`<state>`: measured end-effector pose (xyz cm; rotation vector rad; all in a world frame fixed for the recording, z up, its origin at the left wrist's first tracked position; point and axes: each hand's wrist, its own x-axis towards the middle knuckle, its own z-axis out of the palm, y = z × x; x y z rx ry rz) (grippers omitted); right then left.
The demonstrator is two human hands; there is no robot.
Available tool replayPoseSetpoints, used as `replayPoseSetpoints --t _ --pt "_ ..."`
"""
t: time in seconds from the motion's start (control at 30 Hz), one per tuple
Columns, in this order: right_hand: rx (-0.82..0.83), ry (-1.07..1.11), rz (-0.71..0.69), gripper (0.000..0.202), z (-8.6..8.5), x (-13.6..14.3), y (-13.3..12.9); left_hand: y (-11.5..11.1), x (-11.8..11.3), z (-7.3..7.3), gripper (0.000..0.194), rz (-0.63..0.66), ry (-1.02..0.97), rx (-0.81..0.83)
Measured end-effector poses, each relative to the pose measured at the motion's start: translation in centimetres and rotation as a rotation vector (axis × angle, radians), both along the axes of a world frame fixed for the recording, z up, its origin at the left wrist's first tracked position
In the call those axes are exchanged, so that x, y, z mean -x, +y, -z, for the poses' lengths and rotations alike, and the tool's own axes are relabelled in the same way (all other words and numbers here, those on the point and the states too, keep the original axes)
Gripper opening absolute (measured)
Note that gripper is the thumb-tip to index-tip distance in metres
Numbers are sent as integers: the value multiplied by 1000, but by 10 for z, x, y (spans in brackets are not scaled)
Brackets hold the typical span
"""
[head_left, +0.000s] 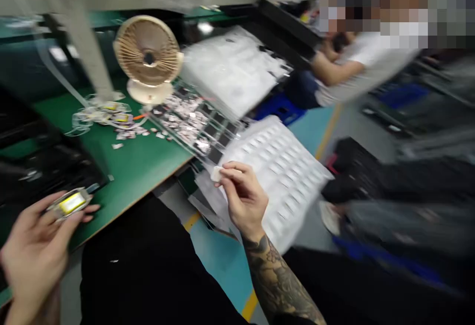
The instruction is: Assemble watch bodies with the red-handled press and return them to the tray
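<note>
My left hand holds a small clear-wrapped part with a yellow label over the front edge of the green table. My right hand pinches a small white piece between thumb and fingers, just beside a white sheet of small pieces that leans below the table's right edge. The picture is motion-blurred.
A beige desk fan stands at the back of the table. Loose small parts and clear wrappers lie near it, beside a tray of parts and stacked plastic sheets. Another person sits at the right.
</note>
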<state>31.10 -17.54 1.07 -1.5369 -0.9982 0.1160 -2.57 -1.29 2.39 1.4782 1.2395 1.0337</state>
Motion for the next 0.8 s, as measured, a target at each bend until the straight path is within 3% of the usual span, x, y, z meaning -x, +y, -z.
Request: replayPoseSetpoints --t 0.13,0.23,0.33,0.57,0.7,0.8 --pt "-19 44 -475 36 5 66 89 4 -2 12 55 -19 -204 136" --pt "-72 -49 -697 43 4 111 137 8 -4 18 55 1 -329 146" --pt "-60 -105 -848 42 0 140 167 7 -5 22 51 14 -435 166" --pt "34 -182 -917 34 3 152 185 8 -3 20 49 53 -485 151" --pt "-8 -142 -859 37 5 152 180 10 -2 19 30 29 -539 95" --pt "3 -53 -819 37 5 152 179 10 -1 21 29 24 -531 44"
